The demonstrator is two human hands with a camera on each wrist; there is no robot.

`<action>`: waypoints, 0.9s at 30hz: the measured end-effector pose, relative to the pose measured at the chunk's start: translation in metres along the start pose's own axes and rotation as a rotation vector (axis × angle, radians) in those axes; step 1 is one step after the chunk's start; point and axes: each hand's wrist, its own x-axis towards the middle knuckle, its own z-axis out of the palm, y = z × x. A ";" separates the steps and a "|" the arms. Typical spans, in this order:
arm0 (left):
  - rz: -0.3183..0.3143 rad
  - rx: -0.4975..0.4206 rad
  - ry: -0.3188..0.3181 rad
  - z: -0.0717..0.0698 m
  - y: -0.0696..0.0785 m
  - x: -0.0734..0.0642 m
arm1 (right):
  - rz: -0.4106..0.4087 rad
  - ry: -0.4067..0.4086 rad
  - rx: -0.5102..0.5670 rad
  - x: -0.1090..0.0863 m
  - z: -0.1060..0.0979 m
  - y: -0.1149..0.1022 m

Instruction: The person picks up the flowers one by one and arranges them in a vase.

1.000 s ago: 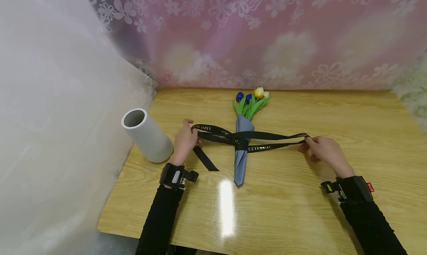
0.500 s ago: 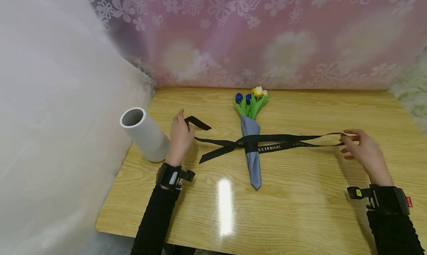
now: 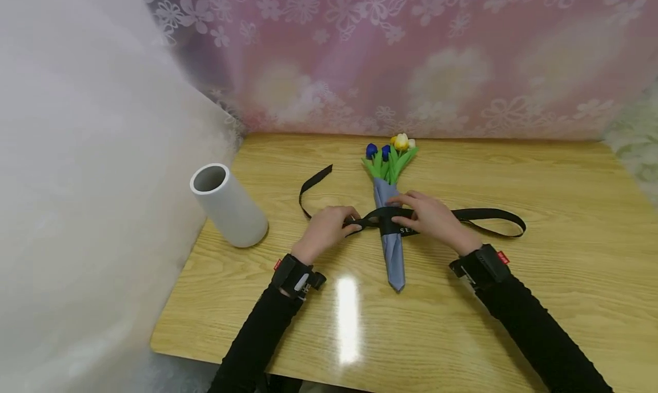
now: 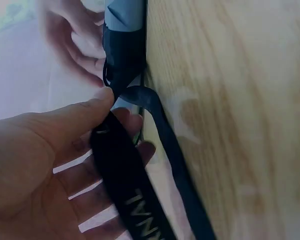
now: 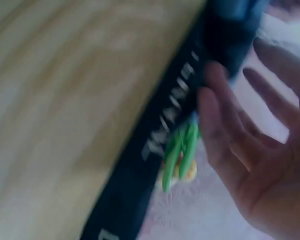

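A bunch of blue, yellow and white tulips (image 3: 401, 143) lies on the table in a grey-blue wrap (image 3: 394, 261). Around the wrap's middle passes a black ribbon (image 3: 490, 212) printed with pale letters; a loop of it lies to the right and a loose tail curls to the left. Just left of the wrap, my left hand (image 3: 325, 230) pinches the ribbon between thumb and fingers, close to where the strands cross. My right hand (image 3: 434, 219) is over the wrap's right side, its fingers (image 5: 222, 102) extended beside the band of ribbon, with nothing seen gripped.
A tall white cylindrical vase (image 3: 231, 210) stands on the left part of the wooden table (image 3: 462, 324). A pink floral curtain (image 3: 360, 67) hangs along the back edge, and a white sheet (image 3: 92, 153) closes off the left side.
My right hand has let go of the loop's far end and come left to the wrap. My left hand has moved right, from a loose tail to the ribbon near the wrap.
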 end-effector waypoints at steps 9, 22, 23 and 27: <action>-0.031 -0.028 0.017 0.008 -0.005 -0.004 | 0.220 0.125 -0.058 -0.034 -0.016 0.029; -0.070 0.032 0.029 0.001 -0.017 -0.005 | 0.641 0.033 -0.096 -0.113 -0.062 0.093; -0.068 0.044 0.025 0.000 -0.016 -0.004 | 0.622 0.057 -0.095 -0.111 -0.062 0.087; -0.027 0.066 0.050 -0.009 -0.003 0.010 | 0.431 0.195 -0.103 -0.088 -0.059 0.061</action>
